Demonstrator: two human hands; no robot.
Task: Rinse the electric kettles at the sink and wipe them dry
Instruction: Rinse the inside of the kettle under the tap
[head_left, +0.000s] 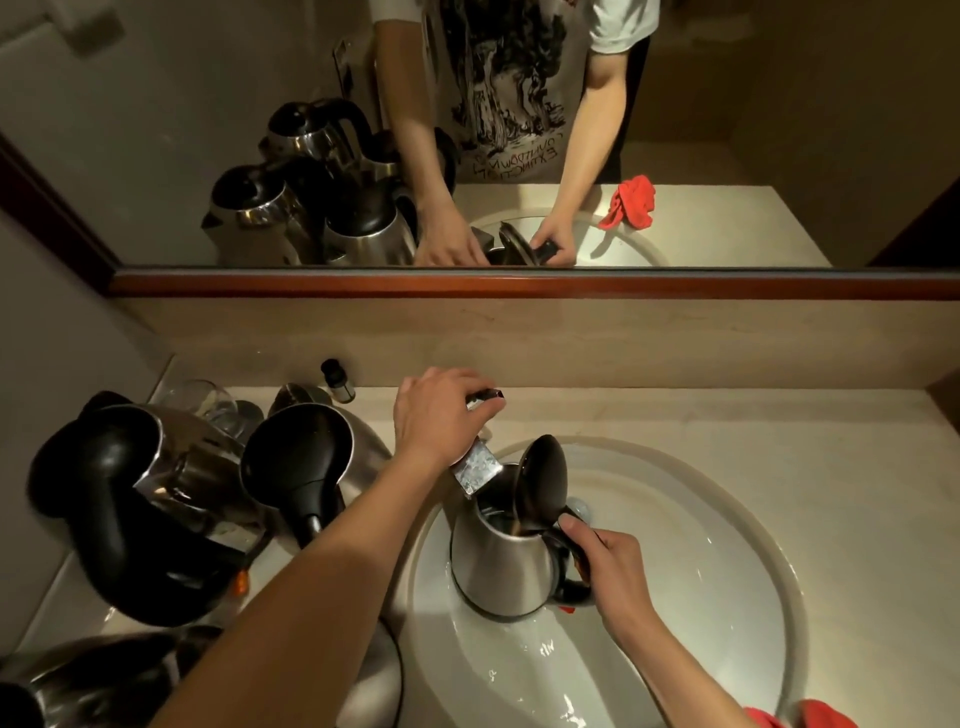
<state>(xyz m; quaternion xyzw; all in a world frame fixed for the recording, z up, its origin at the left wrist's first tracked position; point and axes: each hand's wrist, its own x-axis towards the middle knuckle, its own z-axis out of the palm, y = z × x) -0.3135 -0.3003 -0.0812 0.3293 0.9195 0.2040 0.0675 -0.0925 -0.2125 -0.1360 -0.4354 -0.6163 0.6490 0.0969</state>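
Both hands are working at frame centre: the right hand (608, 558) is gripping the handle of the upright kettle (501, 561) (lid open) in the sink (727, 561), directly beneath the faucet (475, 470), whose lever the left hand (441, 410) is grasping.

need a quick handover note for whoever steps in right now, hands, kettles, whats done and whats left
Left hand grips the faucet lever.
Right hand holds the handle of the open-lidded kettle, which is in the sink under the spout; I can't tell if water is running.
Other kettles crowd the counter on the left.
Red cloth lies at the sink's near right edge.
Left to do: rinse this kettle, wipe it dry, then the rest.
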